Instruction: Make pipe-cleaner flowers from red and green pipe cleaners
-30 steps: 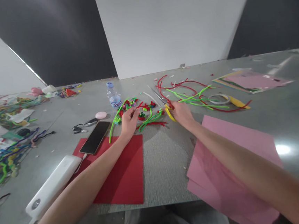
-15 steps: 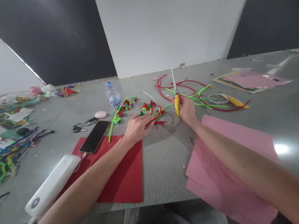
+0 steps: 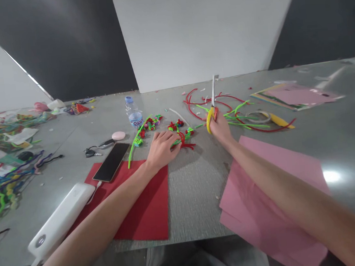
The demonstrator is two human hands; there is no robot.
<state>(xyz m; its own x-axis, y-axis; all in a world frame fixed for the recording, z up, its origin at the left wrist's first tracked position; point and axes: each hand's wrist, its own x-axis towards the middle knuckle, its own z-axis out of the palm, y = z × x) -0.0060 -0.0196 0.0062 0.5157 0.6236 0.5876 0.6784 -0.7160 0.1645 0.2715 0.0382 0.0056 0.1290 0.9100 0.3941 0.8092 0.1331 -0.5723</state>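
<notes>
My right hand is closed round the yellow handle of a pair of scissors, whose blades point up and away from me. My left hand is low over the table, thumb and fingers pinched on short red and green pipe cleaners; its fingertips partly hide them. Just beyond it lie small twisted pipe-cleaner flowers in red, green and dark blue. A bent green pipe cleaner and more flowers are to its left. Long red and green pipe cleaners spread behind my right hand.
A water bottle stands behind. At left are a phone, keys, a white power bank and red paper. Pink sheets lie under my right forearm. A wire coil is farther right; craft scraps fill the far left.
The scissors have swung to point slightly right, and my right hand has shifted a little right. The red pipe cleaners by my left hand sit lower and closer together.
</notes>
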